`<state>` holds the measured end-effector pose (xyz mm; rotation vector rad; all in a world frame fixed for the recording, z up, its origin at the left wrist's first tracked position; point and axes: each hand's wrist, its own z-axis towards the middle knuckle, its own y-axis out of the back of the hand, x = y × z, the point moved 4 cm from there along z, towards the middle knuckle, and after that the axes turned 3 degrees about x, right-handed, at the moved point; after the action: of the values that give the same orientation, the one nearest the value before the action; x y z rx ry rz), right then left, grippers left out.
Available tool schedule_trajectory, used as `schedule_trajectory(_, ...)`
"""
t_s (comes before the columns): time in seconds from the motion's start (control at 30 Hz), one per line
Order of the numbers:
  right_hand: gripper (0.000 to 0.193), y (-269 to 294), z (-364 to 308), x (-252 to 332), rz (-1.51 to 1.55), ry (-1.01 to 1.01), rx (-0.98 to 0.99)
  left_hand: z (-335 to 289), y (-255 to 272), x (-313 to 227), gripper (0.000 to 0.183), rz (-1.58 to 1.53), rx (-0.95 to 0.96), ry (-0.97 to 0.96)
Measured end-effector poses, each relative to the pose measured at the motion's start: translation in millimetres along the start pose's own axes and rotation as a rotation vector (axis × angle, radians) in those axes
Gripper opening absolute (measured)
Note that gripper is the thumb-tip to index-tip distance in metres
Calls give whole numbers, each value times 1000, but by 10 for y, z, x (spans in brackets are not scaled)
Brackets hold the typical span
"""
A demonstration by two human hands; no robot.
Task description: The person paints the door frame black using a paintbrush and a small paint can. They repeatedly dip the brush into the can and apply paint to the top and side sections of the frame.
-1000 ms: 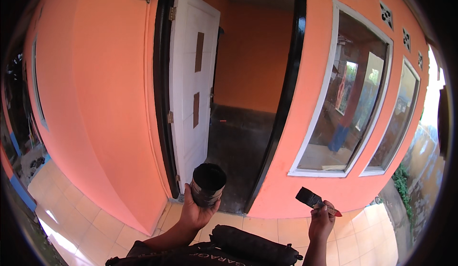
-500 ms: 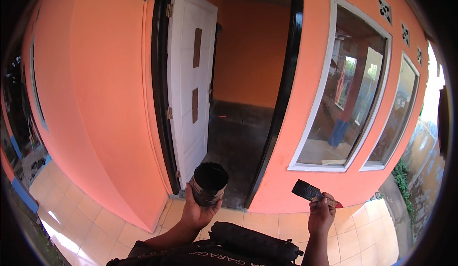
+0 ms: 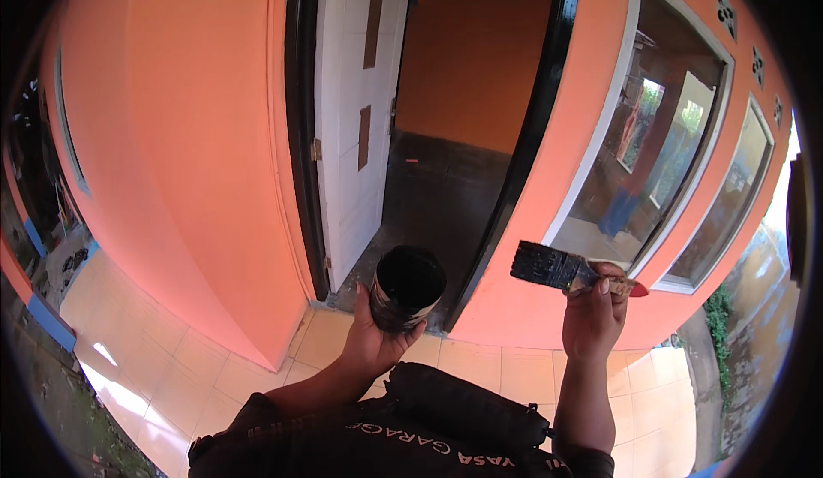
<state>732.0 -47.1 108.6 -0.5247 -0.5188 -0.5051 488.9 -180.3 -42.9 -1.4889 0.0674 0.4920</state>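
My left hand (image 3: 379,334) is wrapped round a paint can (image 3: 409,294), held tilted with its dark mouth toward me; how much paint is inside is hard to make out. In my right hand (image 3: 593,311) is a paintbrush (image 3: 549,265), gripped by its red-ended handle. Its wide bristles are coated black and point left, apart from the can. Beyond the hands stands a glossy black door frame (image 3: 302,135), with a white door (image 3: 356,126) swung inward on its left side.
Orange walls (image 3: 197,152) flank the doorway. White-framed windows (image 3: 643,135) are set in the right wall. Pale tiles (image 3: 480,358) cover the floor in front, and a dark floor (image 3: 446,195) lies inside. A black bag (image 3: 463,401) hangs at my front.
Both hands have risen in view, still holding the can and the brush. The brush has turned closer to level. My view has tipped down, and the doorway sits higher.
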Motion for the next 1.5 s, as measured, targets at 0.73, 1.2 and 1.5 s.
schedule_trajectory(0.73, 14, -2460, 801, -1517, -884, -138, 1082, -27, 201, -1118, 93, 240, 130, -294)
schedule_trajectory(1.2, 14, -2910, 1134, -2324, -941, -116, 1129, 249, 585, -1862, 90, 228, 62, -359)
schedule_trajectory(1.5, 15, -3096, 1257, -2650, -948, -156, 1143, 429, 769, -2192, 88, 208, 64, -364)
